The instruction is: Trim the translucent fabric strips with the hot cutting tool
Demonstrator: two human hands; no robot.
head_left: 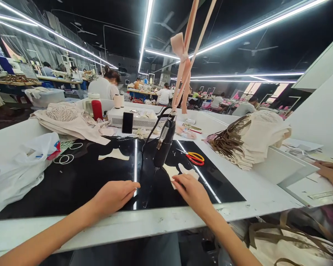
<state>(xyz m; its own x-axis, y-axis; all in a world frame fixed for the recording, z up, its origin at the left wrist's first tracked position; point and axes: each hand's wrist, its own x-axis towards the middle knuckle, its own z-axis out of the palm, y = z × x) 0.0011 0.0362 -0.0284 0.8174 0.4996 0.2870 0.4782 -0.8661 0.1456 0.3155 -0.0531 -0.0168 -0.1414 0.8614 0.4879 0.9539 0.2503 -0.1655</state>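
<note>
My left hand (pixel 113 195) is over the glossy black mat (pixel 80 184), its fingers stretched out and close together. Nothing shows in it. My right hand (pixel 194 192) has its fingers bent, with the fingertips on the edge of a cream fabric piece (pixel 170 171). A second pale fabric piece (pixel 187 170) lies just beyond that hand. Between my hands and a little farther off hangs a black handheld tool (pixel 165 142), pointed tip down, with a cable. Another cream fabric piece (pixel 113 154) lies flat, farther back on the left.
Scissors (pixel 194 158) with red and yellow handles lie at right. Pink straps (pixel 183 66) hang above the tool. A white plastic bag (pixel 22 166) and cream fabric pile (pixel 69 120) are left; stacked fabric (pixel 246 138) is right. Another person's hand (pixel 331 173) is at the right edge.
</note>
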